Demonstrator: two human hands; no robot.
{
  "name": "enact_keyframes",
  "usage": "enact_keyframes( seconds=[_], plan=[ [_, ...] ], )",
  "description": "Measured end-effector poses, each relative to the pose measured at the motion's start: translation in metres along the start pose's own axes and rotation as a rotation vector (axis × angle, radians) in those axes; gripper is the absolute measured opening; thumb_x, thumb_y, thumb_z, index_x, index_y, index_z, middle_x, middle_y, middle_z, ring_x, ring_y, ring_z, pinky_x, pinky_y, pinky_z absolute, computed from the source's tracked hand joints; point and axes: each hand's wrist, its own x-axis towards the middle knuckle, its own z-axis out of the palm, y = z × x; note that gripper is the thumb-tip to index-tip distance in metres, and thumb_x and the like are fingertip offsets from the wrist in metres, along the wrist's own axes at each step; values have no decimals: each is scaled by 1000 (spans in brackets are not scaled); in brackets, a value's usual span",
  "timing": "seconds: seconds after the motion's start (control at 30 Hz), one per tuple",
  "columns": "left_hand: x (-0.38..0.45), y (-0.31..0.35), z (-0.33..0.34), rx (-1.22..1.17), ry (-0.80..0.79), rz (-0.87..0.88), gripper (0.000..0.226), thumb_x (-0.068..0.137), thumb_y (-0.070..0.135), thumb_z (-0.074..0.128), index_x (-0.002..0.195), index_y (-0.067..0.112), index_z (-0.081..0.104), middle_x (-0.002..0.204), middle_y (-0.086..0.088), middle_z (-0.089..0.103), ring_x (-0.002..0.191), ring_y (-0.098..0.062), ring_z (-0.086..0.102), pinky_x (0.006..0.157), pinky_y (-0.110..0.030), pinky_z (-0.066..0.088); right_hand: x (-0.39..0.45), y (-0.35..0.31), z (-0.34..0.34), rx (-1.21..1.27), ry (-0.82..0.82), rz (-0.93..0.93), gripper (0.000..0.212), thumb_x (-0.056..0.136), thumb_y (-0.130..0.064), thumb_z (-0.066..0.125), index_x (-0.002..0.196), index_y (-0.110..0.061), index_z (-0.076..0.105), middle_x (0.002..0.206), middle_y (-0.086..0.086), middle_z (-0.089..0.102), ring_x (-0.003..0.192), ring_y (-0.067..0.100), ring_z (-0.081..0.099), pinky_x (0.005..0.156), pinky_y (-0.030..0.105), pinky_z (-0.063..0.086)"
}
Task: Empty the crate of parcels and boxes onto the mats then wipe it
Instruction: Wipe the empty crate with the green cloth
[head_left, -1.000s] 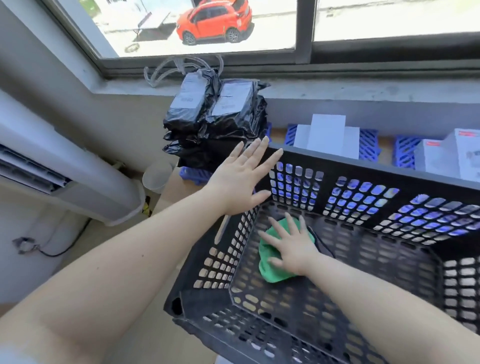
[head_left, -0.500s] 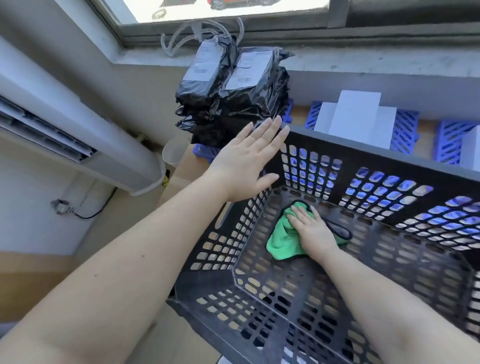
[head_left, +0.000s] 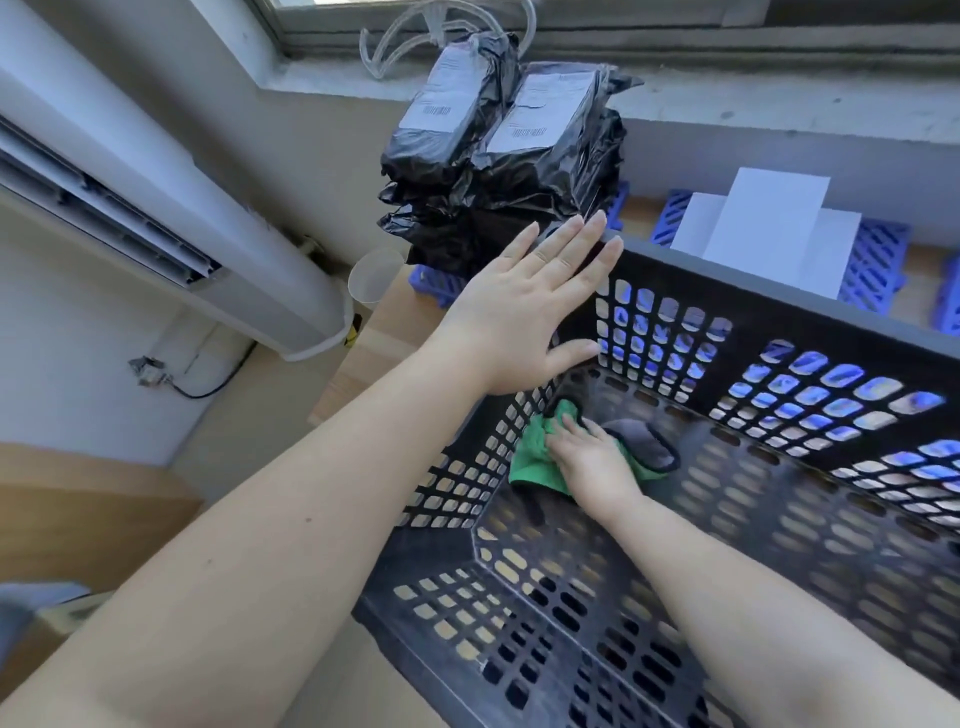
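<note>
Below the window sill (head_left: 727, 98), blue mats (head_left: 872, 265) line a wooden surface (head_left: 363, 358).

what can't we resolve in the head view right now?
- Parcel labels: print too small to read.
- Crate right and near parts: cut off by the frame edges.
- Floor corner under the cloth: covered by cloth and right hand.
- White boxes: bases hidden behind the crate rim.
</note>
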Motion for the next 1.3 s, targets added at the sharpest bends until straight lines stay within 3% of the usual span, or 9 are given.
enact_keyframes(
  seconds=[0.17, 0.23, 0.33, 0.47, 0.67, 0.83, 1.03, 1.17, 1.3],
  plan=[
    [0, 0, 1, 10, -6, -5, 84, 93, 67, 20, 158, 21, -8, 166, -5, -11, 152, -18, -9, 124, -39, -5, -57, -38, 18, 125, -197, -503, 22, 78, -9, 73, 100, -7, 72, 104, 13, 75, 104, 31, 70, 91, 52, 51],
    [-1, 2, 1, 21, -15, -13, 85, 92, 68, 19, 157, 20, -9, 165, -5, -13, 152, -18, -10, 123, -39, -6, -79, -48, 31, 131, -269, -621, 24, 89, -23, 60, 105, -12, 73, 114, 7, 73, 111, 26, 67, 95, 52, 51],
    [-3, 3, 0, 26, -12, -16, 86, 93, 69, 20, 158, 20, -9, 165, -5, -13, 152, -18, -10, 123, -38, -7, -80, -45, 27, -59, -276, -605, 30, 82, -40, 68, 110, -30, 72, 127, -6, 67, 120, 16, 62, 101, 44, 50],
    [-3, 2, -2, 28, -4, -17, 88, 91, 70, 19, 157, 20, -10, 165, -4, -13, 152, -18, -10, 123, -39, -7, -58, -20, 15, -121, -153, -602, 33, 80, -17, 65, 112, -12, 71, 125, 10, 68, 118, 27, 64, 108, 53, 37],
    [-2, 0, 2, 63, 17, -10, 89, 92, 71, 20, 157, 19, -10, 166, -5, -11, 153, -19, -8, 124, -41, -2, 15, 46, -49, -180, -1, -106, 49, 59, 13, 81, 105, 1, 72, 124, 25, 64, 114, 45, 62, 95, 63, 46],
    [-2, 1, 3, 53, 11, -10, 89, 91, 71, 18, 157, 19, -10, 166, -6, -12, 153, -19, -8, 124, -42, -2, 1, 43, -45, -184, -285, -71, 57, 97, -39, 54, 150, -22, 41, 162, 10, 22, 151, 36, 10, 121, 54, 8],
    [-2, 1, 2, 52, -1, -14, 87, 92, 70, 17, 157, 20, -11, 165, -5, -14, 152, -19, -10, 124, -41, -3, -9, 30, -34, 24, -195, 71, 61, 94, 2, 51, 151, -11, 35, 156, 14, 36, 149, 37, 18, 123, 44, 11],
    [-2, 0, 1, 52, -1, -11, 87, 93, 70, 19, 157, 20, -11, 165, -5, -14, 152, -19, -9, 124, -41, -3, -37, 0, -40, 120, -334, -70, 71, 89, 12, 48, 154, -9, 26, 158, 15, 30, 150, 31, 18, 123, 35, 7],
    [-2, 0, 1, 58, 8, -11, 88, 93, 70, 21, 157, 19, -11, 165, -5, -13, 153, -20, -8, 124, -42, -2, -73, -23, -29, 158, -503, -351, 64, 93, 6, 46, 153, -10, 31, 156, 15, 35, 149, 34, 22, 122, 51, 16]
  ],
)
